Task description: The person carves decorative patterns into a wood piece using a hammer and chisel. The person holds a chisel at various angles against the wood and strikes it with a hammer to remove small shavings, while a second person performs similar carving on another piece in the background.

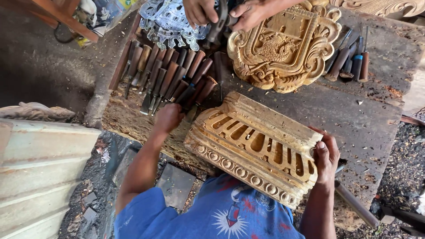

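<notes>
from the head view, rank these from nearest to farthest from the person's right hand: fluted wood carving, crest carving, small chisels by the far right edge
1. Fluted wood carving: the right hand grips its right end.
2. Small chisels: up the bench, far right.
3. Crest carving: farther up and to the left, under another person's hands.

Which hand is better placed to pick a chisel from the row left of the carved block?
Left, likely. The left hand sits on the row of wooden-handled chisels; the right hand grips the far end of the pale carved wooden block.
</notes>
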